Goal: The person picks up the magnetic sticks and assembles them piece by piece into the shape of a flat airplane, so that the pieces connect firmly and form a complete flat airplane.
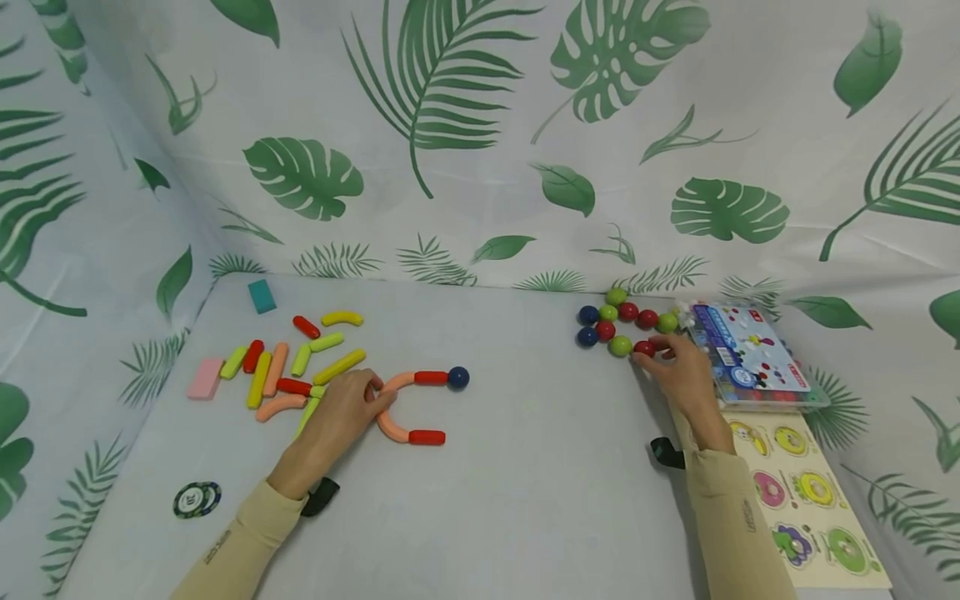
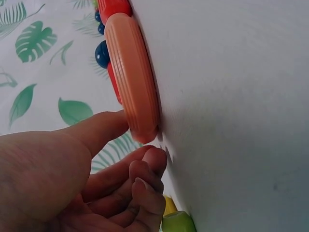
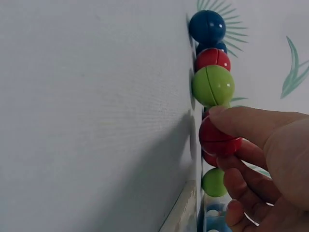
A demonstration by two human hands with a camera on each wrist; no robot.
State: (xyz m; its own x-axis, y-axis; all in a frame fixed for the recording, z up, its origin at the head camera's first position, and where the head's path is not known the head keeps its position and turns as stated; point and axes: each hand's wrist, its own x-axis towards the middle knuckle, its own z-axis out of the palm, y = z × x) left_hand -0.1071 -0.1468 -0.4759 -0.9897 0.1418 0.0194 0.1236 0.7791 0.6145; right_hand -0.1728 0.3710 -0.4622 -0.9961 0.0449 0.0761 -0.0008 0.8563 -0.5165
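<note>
Left hand [image 1: 341, 412] laid on the table [image 1: 525, 467] at the bend of a C of sticks, thumb [image 2: 96, 130] against the end of the peach curve [image 2: 133, 77], other fingers [image 2: 145, 179] loosely curled beneath it and gripping nothing. C open toward 3 o'clock: upper peach arc [image 1: 397, 381] joined to a red stick [image 1: 431, 377] tipped by a blue ball [image 1: 458, 377]; lower arc [image 1: 392, 428] ending in another red stick [image 1: 427, 437]. Loose sticks [image 1: 292, 362] scattered at 10 o'clock of the hand (yellow, green, red, peach), touching in places.

Right hand [image 1: 682, 375] at the ball cluster [image 1: 618, 325], thumb [image 3: 251, 121] and fingertips pinching a red ball [image 3: 217, 137]; ball low against the table, at the cluster's 5 o'clock edge, just beside a green ball [image 3: 213, 85]. More balls in a row past it: red [image 3: 213, 59], then blue [image 3: 206, 26].

Clear box [image 1: 746, 354] at 3 o'clock of the cluster, nearly touching the hand. Puzzle board [image 1: 806, 492] at 6 o'clock of the box. Pink block [image 1: 205, 377] and teal block [image 1: 262, 296] off by the left wall; poker chip [image 1: 197, 499] at 8 o'clock of the left hand, well apart.
</note>
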